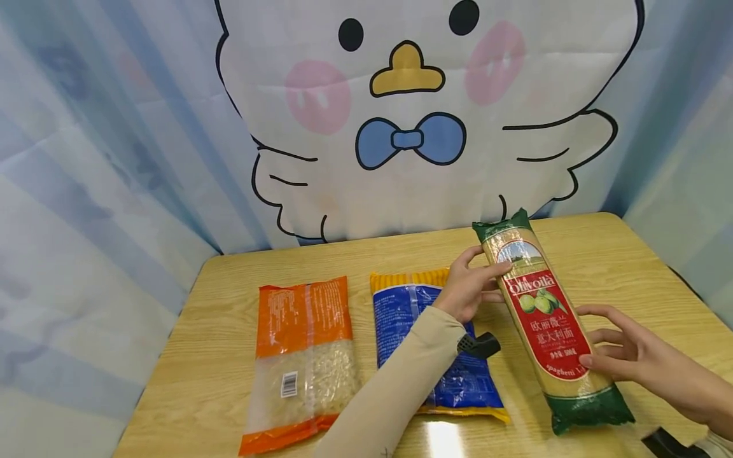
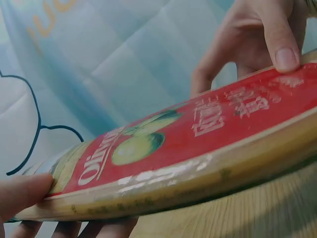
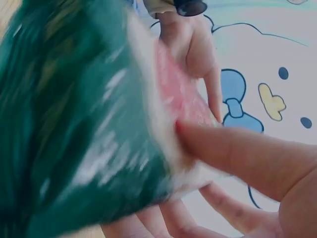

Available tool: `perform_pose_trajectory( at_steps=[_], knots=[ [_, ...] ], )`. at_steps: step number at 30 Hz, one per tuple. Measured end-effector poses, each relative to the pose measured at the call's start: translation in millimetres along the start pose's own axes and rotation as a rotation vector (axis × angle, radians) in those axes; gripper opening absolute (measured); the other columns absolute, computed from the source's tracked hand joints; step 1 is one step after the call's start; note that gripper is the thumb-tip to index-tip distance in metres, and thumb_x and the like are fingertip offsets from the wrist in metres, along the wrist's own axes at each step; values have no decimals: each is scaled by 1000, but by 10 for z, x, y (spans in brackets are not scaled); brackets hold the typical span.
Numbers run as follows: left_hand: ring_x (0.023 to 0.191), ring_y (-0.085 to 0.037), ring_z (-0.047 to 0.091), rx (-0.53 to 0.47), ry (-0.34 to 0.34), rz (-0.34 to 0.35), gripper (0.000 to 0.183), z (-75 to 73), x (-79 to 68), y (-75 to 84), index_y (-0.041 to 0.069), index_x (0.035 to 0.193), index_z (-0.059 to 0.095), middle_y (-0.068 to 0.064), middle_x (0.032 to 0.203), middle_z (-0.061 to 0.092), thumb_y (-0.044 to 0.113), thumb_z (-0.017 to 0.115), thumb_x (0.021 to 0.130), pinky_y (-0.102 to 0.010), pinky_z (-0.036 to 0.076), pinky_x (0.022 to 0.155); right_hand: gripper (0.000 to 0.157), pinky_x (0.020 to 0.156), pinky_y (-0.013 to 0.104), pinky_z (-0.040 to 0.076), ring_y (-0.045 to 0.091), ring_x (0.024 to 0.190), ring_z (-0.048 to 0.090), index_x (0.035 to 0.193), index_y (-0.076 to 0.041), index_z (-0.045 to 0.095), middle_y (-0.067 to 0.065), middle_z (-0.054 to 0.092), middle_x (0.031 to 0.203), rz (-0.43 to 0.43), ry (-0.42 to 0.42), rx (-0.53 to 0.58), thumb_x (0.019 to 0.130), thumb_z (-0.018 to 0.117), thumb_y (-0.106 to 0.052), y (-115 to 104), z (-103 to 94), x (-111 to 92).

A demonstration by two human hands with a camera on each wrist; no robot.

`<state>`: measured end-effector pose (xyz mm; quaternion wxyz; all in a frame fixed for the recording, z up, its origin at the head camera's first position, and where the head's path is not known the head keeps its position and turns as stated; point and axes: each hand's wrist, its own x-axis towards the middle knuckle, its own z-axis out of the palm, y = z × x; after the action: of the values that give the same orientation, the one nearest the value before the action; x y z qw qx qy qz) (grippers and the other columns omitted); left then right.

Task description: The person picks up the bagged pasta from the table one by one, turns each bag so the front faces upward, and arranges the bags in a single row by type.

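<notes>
Spaghetti pack, red label up, is held slantwise over the right half of the desk, near green end toward the front right corner. Right hand clamps the near part from the right edge, thumb on the label, other fingers at the side and underneath. Orange bag, clear lower part showing pale grains and a barcode, lies flat toward the desk's left edge. Blue bag with yellow ends lies mid-desk, partly hidden by the left sleeve. Left hand clamps the pack's farther part, thumb on top, fingers below. Beyond the desk's far edge hangs a curtain with a cartoon bird and blue bow tie.
</notes>
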<state>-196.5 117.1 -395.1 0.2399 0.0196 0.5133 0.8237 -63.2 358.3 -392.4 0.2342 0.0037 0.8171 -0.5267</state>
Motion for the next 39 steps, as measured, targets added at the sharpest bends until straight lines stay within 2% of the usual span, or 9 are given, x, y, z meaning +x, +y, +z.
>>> perform_pose_trajectory(
  at_steps=[7,14,18,24,32,35,37,39],
  knots=[
    [91,-40,72,48,-4,-2,28,-22,0,8,23,118,64,-11,98,73,17,72,92,-55,59,76,57,80,42,59,25,103,65,141,-51,20,15,57,127,26,0,28,105,52,-22,78,-39,-10],
    [89,-40,73,15,79,-35,29,-24,6,-24,17,115,68,-13,95,74,11,76,87,-59,55,81,53,80,45,59,24,102,66,141,-53,21,9,59,124,44,-47,55,107,47,-23,119,-92,13],
    [91,-42,72,-2,113,-42,30,-22,29,-44,15,115,68,-15,94,75,8,76,86,-59,55,82,55,79,45,57,26,103,65,146,-49,19,12,59,126,76,-35,45,106,49,-26,113,-117,38],
    [88,-44,72,-11,196,-37,30,95,59,-121,13,111,67,-19,89,74,4,77,85,-55,58,73,53,74,43,56,25,96,65,139,-53,24,15,61,121,98,3,-4,104,54,-27,149,-145,61],
    [81,-41,73,58,302,-54,30,244,84,-246,15,111,68,-17,80,72,2,76,85,-51,60,69,43,74,44,58,27,96,65,125,-56,28,17,60,119,111,-38,13,104,53,-26,272,-162,68],
    [81,-42,72,90,302,-77,30,244,114,-273,16,112,67,-17,79,72,2,74,87,-51,60,69,46,74,45,59,28,94,67,142,-39,29,15,61,115,111,-51,31,105,52,-25,297,-154,90],
    [81,-42,72,105,294,-89,30,239,137,-288,15,113,66,-18,79,72,2,73,88,-52,59,70,55,74,45,60,28,93,68,150,-18,23,15,62,113,115,-49,29,104,53,-24,298,-144,107],
    [82,-43,72,116,290,-100,31,232,153,-300,15,115,65,-19,80,72,1,72,88,-53,59,72,65,73,45,60,29,92,68,149,2,13,15,62,112,115,-46,19,104,53,-24,292,-133,123]
  ],
)
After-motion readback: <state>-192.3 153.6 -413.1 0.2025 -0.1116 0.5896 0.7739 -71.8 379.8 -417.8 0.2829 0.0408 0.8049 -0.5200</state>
